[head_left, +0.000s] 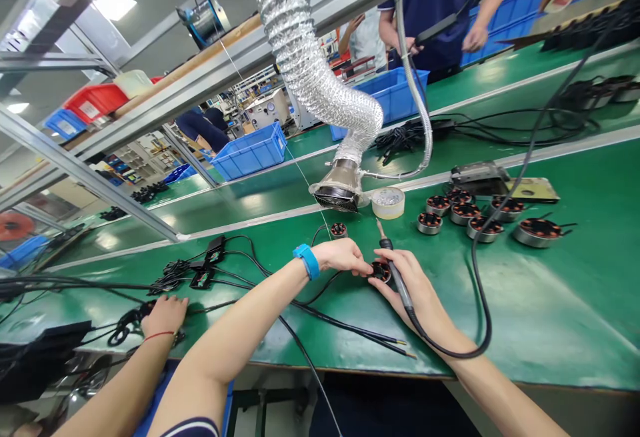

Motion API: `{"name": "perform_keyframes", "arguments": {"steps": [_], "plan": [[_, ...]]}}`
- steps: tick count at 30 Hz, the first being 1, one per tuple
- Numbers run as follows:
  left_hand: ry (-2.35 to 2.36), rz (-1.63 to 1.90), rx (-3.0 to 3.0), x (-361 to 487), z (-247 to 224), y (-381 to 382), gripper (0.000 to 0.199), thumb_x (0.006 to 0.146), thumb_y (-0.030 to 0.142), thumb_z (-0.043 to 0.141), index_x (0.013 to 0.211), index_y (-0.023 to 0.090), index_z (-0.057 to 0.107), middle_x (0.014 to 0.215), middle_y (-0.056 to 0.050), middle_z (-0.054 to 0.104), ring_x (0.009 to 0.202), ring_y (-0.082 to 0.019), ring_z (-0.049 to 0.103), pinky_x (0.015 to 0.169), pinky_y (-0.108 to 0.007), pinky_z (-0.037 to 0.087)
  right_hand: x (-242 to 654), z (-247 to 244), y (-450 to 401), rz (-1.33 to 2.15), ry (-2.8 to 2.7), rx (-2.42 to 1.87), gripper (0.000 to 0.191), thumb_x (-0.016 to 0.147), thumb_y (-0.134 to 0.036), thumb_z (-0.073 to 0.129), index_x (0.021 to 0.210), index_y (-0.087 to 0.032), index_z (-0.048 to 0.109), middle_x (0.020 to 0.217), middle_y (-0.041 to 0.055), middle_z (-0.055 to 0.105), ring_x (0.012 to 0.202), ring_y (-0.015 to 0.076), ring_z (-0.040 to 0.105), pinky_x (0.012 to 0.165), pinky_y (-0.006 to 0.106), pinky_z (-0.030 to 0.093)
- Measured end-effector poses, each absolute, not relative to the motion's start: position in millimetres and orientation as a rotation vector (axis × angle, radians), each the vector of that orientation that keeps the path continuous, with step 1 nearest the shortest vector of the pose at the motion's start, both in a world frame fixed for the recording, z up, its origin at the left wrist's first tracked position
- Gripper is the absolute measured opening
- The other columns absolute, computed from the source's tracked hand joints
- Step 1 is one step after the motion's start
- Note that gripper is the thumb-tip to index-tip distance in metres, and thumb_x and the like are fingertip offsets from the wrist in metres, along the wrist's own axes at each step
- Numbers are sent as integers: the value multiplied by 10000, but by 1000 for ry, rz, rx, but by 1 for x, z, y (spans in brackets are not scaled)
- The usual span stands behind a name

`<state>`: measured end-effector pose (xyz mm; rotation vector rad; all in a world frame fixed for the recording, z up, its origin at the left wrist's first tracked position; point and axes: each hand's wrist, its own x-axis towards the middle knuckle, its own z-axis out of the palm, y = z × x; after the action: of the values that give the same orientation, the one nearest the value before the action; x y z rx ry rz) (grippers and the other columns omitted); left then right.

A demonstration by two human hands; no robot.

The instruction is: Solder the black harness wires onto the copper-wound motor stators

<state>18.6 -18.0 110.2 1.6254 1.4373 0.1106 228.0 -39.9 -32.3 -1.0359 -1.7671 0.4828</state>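
A soldering iron (pixel 399 278) lies in my right hand (pixel 417 287), its tip pointing up and away from me. The thumb and fingers of that hand also reach the sides of a small round motor (pixel 381 271) with copper windings. My left hand (pixel 345 255), below a blue wristband (pixel 307 261), is closed in a pinch at the motor's left edge. Whether a wire is also between those fingertips is too small to tell. Just beyond my left hand sits another small motor (pixel 339 229). A round tin (pixel 388 203) stands past the iron's tip.
Several motors (pixel 484 229) stand at the right. A fume-hose nozzle (pixel 337 187) hangs low ahead. Black cables (pixel 350 325) cross the green bench (pixel 565 303), and the iron's cord (pixel 480 277) loops at right. A co-worker's hand (pixel 165 315) rests on cables at left.
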Motion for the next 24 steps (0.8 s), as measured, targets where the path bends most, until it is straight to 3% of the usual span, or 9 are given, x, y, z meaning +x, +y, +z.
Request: {"name": "perform_keyframes", "arguments": {"steps": [3,5,9,13,15,17,19,21,24], "plan": [[1535,179,1589,-78,132,-69,493,613,571,809,442,217,512,365,61,215,443,-94,252,513,-286,193,228,-32,-40,469,-1773,-1042,397,937,-267,601,1316,-267,481,1175,86,511,980,221,631,874,369,563],[1585,444,1524,-146,133,-90,582,531,550,843,368,222,391,378,79,42,423,-85,150,504,-277,155,227,-32,-39,474,-1773,-1037,401,938,-256,596,1321,-268,475,1176,86,513,991,221,630,877,367,561],[1576,495,1517,-214,124,-93,658,496,525,845,338,233,277,413,82,-19,444,-101,112,503,-269,154,226,-32,-38,477,-1785,-1017,400,941,-244,581,1325,-269,470,1191,91,518,1019,228,625,873,364,562],[1518,454,1491,-181,126,-84,603,592,527,820,387,230,338,420,65,89,448,-122,243,477,-255,224,226,-33,-38,473,-1783,-1018,399,938,-250,584,1321,-270,473,1184,89,521,1007,228,625,869,365,561],[1482,406,1468,-139,125,-73,496,751,537,734,482,229,454,448,48,286,488,-117,357,491,-246,308,226,-33,-38,482,-1782,-1017,396,943,-251,576,1323,-271,470,1180,88,520,998,225,624,875,367,558],[1443,341,1441,-86,114,-52,384,909,506,596,669,207,575,601,21,521,542,-96,436,540,-234,393,226,-32,-38,489,-1781,-1014,396,946,-250,571,1328,-273,466,1178,86,517,996,222,623,877,363,556],[1402,277,1414,-32,97,-24,351,868,478,660,804,134,631,672,17,570,545,-85,467,541,-230,402,225,-32,-39,492,-1777,-1012,399,946,-248,572,1329,-275,463,1175,84,514,997,220,623,875,356,555],[1362,212,1385,13,79,5,302,749,398,769,735,114,665,634,-1,587,505,-68,423,498,-221,333,225,-32,-39,490,-1774,-1014,403,944,-248,577,1329,-275,461,1171,81,513,993,219,622,875,354,554],[1300,49,1301,46,62,32,235,665,326,763,626,118,664,517,20,534,446,-52,327,457,-226,229,225,-32,-39,488,-1770,-1019,402,944,-247,579,1328,-273,464,1169,81,514,984,217,621,879,360,553]]}}
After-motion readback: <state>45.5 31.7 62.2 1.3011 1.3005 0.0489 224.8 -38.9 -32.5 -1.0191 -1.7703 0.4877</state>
